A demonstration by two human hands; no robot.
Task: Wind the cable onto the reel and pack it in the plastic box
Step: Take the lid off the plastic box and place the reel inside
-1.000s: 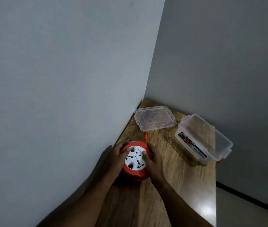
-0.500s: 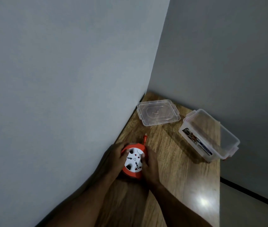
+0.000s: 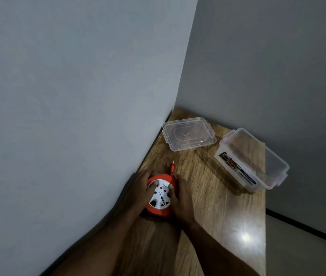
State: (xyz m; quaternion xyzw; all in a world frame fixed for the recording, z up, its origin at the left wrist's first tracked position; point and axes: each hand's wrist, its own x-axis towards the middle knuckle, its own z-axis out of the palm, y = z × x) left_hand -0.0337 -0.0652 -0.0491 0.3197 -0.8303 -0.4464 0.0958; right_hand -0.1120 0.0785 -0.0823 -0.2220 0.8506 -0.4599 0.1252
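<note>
An orange cable reel [image 3: 159, 211] with a white socket face sits on the wooden table [image 3: 207, 196] close to the left wall. My left hand [image 3: 138, 188] grips its left side, thumb on the white face. My right hand [image 3: 182, 198] grips its right side, thumb also on the face. An orange plug [image 3: 171, 167] sticks out from the reel's far side; hardly any loose cable shows. The clear plastic box [image 3: 253, 162] stands open at the far right. Its clear lid [image 3: 188, 135] lies flat beside it near the corner.
Grey walls close the table on the left and at the back. The table's right edge drops to the floor [image 3: 301, 250], and the box stands close to that edge. A bright light reflection [image 3: 243, 237] shows on the wood near the front right.
The white face of the reel has turned between my hands. The head camera has shifted, so the box and lid sit higher in view. The reel stays at the same spot by the wall.
</note>
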